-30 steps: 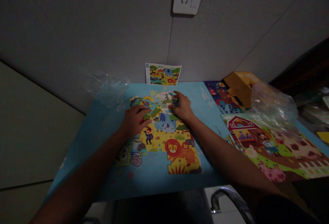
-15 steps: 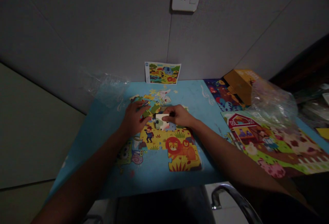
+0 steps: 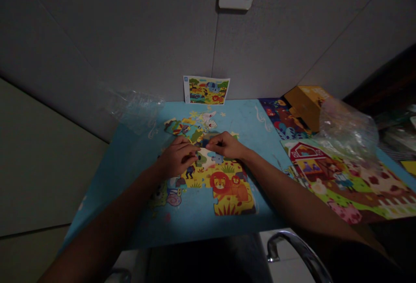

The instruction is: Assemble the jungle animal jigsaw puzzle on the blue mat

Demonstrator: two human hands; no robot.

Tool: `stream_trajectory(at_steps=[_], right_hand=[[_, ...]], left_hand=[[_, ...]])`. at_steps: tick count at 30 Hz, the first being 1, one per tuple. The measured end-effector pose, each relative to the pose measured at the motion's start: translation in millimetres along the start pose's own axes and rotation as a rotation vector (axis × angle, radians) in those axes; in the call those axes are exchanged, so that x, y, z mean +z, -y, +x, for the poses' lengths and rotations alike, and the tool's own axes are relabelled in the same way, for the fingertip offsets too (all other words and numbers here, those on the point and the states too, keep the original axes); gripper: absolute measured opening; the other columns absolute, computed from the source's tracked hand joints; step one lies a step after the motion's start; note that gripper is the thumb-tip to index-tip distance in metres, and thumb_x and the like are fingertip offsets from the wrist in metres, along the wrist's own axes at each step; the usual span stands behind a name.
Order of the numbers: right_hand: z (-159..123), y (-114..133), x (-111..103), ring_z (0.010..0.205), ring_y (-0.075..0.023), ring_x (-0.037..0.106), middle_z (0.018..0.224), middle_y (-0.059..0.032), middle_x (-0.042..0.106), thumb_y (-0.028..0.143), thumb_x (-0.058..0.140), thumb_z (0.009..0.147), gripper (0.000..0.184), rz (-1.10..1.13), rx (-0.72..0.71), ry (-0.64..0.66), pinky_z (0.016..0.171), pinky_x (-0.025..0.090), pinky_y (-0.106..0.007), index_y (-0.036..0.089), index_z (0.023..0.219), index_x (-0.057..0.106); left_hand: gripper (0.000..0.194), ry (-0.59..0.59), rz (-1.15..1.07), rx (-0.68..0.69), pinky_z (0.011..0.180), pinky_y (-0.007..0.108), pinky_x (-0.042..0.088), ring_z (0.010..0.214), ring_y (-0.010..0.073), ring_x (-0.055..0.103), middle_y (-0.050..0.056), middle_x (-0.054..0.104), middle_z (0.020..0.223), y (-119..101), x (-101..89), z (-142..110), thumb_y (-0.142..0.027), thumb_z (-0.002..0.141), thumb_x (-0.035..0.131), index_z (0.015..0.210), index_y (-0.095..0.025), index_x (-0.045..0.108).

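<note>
A pale puzzle piece [image 3: 204, 158] with a green patch is held over the partly joined jigsaw puzzle [image 3: 230, 194]. My right hand [image 3: 226, 145] pinches its upper right edge between thumb and fingers. On the opposite side, my left hand [image 3: 178, 156] has its thumb and fingertips closed at the piece's left edge. The puzzle shows lions, grass and a figure in blue, which my left fingers partly cover. Several loose puzzle pieces [image 3: 175, 127] lie just beyond my left hand.
A picture card [image 3: 208, 90] leans on the wall behind the blue table [image 3: 136, 226]. Clear plastic wraps lie at left [image 3: 138, 109] and right [image 3: 347, 129]. A farm puzzle [image 3: 344, 183] and an open orange box [image 3: 303, 107] occupy the right side.
My right hand came back from the far pieces with a puzzle piece, drawing it towards me over the puzzle. My left hand has shifted right and closed in on the piece's edge.
</note>
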State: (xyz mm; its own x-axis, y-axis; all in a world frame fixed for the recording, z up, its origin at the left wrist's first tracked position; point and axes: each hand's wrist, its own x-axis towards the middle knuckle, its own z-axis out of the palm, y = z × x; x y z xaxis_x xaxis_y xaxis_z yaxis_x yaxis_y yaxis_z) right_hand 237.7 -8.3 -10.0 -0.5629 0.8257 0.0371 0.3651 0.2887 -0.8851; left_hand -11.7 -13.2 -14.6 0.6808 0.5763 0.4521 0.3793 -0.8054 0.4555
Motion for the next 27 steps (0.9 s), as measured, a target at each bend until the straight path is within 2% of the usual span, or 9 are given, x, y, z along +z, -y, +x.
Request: stream_trajectory(at_steps=[3,6,10,13,17,20,22,24,27], right_hand=[[0.4,-0.5,0.1,0.053,-0.0084,0.027,0.055,0.0066,0.031,0.048,0.055,0.093,0.046,-0.046,0.008,0.006,0.053,0.022,-0.027,0.021,0.058,0.042],[0.1,3.5,-1.2,0.052,-0.0084,0.029,0.053,0.0067,0.035,0.044,0.053,0.094,0.043,-0.121,0.016,0.043,0.054,0.023,-0.027,0.02,0.059,0.044],[-0.1,12.4,-4.4,0.052,-0.008,0.031,0.052,0.007,0.039,0.035,0.056,0.092,0.036,-0.288,0.006,0.116,0.056,0.022,-0.026,0.018,0.059,0.052],[-0.6,19.6,-8.6,0.052,-0.0079,0.029,0.051,0.0071,0.037,0.029,0.062,0.087,0.035,-0.374,-0.01,0.175,0.056,0.021,-0.027,0.017,0.055,0.055],[-2.7,26.2,-14.2,0.051,-0.008,0.039,0.053,0.0059,0.051,0.023,0.069,0.082,0.019,-0.368,0.013,0.307,0.056,0.027,-0.025,0.018,0.064,0.069],[-3.9,25.8,-13.2,0.051,-0.0084,0.044,0.052,0.0056,0.055,0.021,0.07,0.08,0.014,-0.303,0.008,0.395,0.055,0.029,-0.024,0.019,0.066,0.072],[-3.5,23.7,-9.0,0.049,-0.0085,0.044,0.05,0.0054,0.054,0.024,0.068,0.082,0.02,-0.235,0.026,0.357,0.053,0.031,-0.024,0.018,0.064,0.072],[-2.2,21.3,-2.9,0.047,-0.0088,0.045,0.05,0.0047,0.055,0.027,0.063,0.087,0.024,-0.143,0.093,0.234,0.052,0.033,-0.024,0.017,0.067,0.073],[0.4,18.0,6.1,0.044,-0.0093,0.048,0.059,0.0037,0.063,0.026,0.058,0.09,0.024,-0.022,0.211,0.066,0.051,0.037,-0.024,0.017,0.098,0.079]], left_hand=[[0.012,0.035,0.141,-0.052,0.078,0.035,0.051,0.079,0.0208,0.06,0.007,0.068,0.08,5.6,-12.6,-1.3,-0.024,0.093,0.059,0.094,-0.017,0.069],[0.013,0.148,0.27,-0.197,0.068,0.031,0.047,0.073,0.0193,0.061,0.007,0.066,0.084,14.4,-32.5,-6.1,-0.031,0.086,0.066,0.085,-0.018,0.066],[0.022,0.262,0.227,-0.404,0.055,0.026,0.035,0.055,0.0134,0.049,-0.002,0.058,0.067,24.3,-52.2,-11.9,-0.04,0.082,0.07,0.082,-0.019,0.064],[0.028,0.249,0.146,-0.418,0.054,0.024,0.031,0.052,0.0111,0.046,-0.005,0.053,0.058,27.9,-52.1,-12.9,-0.043,0.081,0.07,0.07,-0.019,0.06],[0.041,0.247,0.132,-0.414,0.052,0.025,0.027,0.047,0.0097,0.041,-0.005,0.046,0.049,26.4,-41.7,-11.5,-0.045,0.081,0.07,0.054,-0.019,0.053],[0.054,0.253,0.184,-0.383,0.052,0.027,0.022,0.044,0.0091,0.031,-0.005,0.036,0.044,22.1,-33.5,-9.3,-0.046,0.083,0.071,0.044,-0.019,0.045],[0.059,0.23,0.24,-0.383,0.052,0.028,0.018,0.043,0.0091,0.026,-0.005,0.03,0.041,19.4,-27.7,-7.0,-0.047,0.084,0.071,0.041,-0.019,0.041],[0.061,0.196,0.301,-0.394,0.052,0.029,0.017,0.042,0.0096,0.025,-0.005,0.027,0.04,18.2,-21.2,-3.8,-0.048,0.086,0.069,0.039,-0.02,0.04],[0.059,0.123,0.389,-0.424,0.052,0.029,0.019,0.043,0.0112,0.034,-0.002,0.034,0.04,20.2,-12.6,1.3,-0.045,0.091,0.061,0.041,-0.02,0.045]])
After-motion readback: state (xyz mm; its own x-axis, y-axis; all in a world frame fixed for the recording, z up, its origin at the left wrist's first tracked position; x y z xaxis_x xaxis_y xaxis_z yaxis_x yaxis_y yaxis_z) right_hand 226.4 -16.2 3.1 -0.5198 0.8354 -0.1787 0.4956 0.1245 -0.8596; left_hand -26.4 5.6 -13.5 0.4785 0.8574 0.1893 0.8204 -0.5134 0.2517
